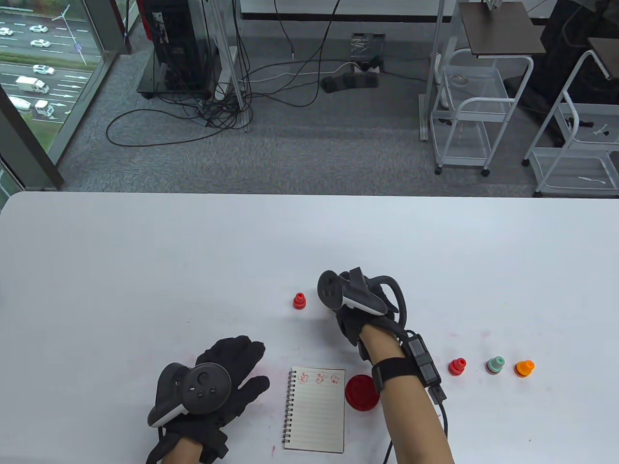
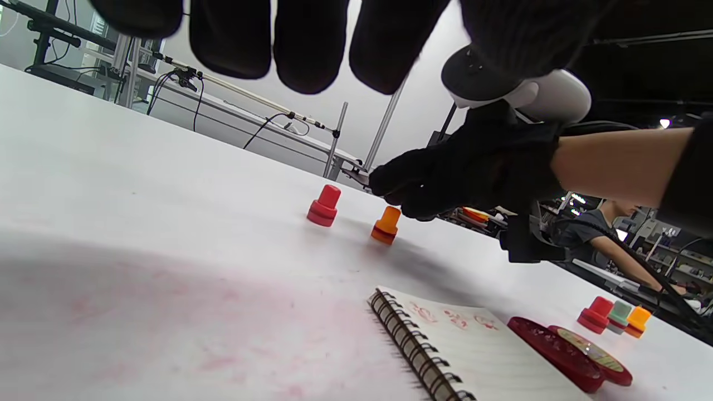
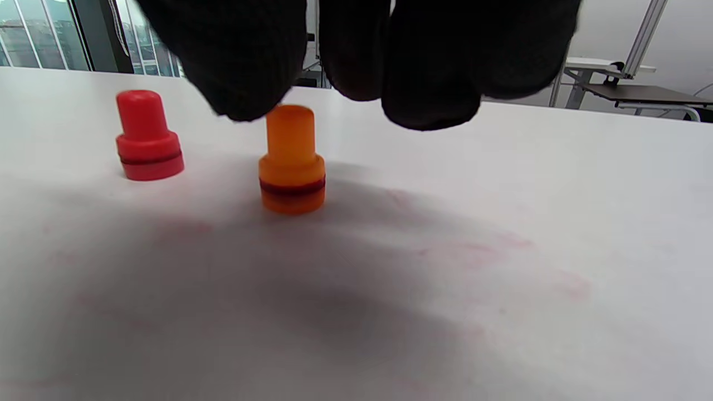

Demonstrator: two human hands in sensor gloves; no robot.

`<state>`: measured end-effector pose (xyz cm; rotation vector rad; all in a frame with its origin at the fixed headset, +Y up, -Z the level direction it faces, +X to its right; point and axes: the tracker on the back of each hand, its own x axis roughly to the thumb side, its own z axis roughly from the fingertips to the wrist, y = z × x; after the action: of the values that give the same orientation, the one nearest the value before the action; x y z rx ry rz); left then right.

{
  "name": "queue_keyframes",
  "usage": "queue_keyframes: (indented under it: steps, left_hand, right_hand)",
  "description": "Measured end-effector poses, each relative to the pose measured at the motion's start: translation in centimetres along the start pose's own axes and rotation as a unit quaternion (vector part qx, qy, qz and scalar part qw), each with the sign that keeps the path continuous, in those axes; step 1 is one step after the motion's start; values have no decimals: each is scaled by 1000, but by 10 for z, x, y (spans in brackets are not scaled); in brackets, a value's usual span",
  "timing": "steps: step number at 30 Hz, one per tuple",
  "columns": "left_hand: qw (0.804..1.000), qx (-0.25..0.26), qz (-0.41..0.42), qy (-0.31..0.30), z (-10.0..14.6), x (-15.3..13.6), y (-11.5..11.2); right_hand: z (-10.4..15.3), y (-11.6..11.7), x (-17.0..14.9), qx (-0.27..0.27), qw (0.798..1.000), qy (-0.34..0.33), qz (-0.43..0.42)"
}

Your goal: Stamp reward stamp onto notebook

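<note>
Mid-table, right hand (image 1: 355, 309) fingers (image 3: 429, 83) curled just above upright orange stamp (image 3: 291, 161), not gripping, left hand (image 1: 217, 386) flat, fingers spread, beside spiral notebook (image 1: 316, 413).

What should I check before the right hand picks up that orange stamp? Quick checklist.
1. Right hand over the target orange stamp: ok, its fingertips hang just above the stamp's top.
2. Grip made: not ok, the fingers are not closed round the stamp; it stands upright on the table.
3. Neighbouring red stamp apart from the target: ok, a gap shows between them.
4. Notebook open with free space: ok, three prints along the top line, the lines below blank.
5. Ink pad open: ok, beside the notebook's right edge.
6. Left hand out of the way: ok, flat on the table left of the notebook.
</note>
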<state>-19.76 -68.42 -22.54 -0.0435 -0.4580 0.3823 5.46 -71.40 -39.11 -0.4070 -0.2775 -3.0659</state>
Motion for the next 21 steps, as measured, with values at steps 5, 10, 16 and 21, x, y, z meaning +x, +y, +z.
queue_keyframes:
  steps: [5, 10, 16, 21]
  left_hand:
    - [1000, -5, 8, -1, -2, 0, -2]
    - [1000, -9, 9, 4, -4, -2, -3]
    - [1000, -27, 8, 6, -5, -1, -9]
    - [999, -40, 7, 1, -7, 4, -19]
  right_hand:
    - [-8, 7, 1, -28, 1000, -11, -4]
    - [10, -9, -3, -57, 998, -26, -24]
    - [58, -35, -12, -106, 992, -53, -50]
    - [103, -40, -16, -134, 984, -68, -92]
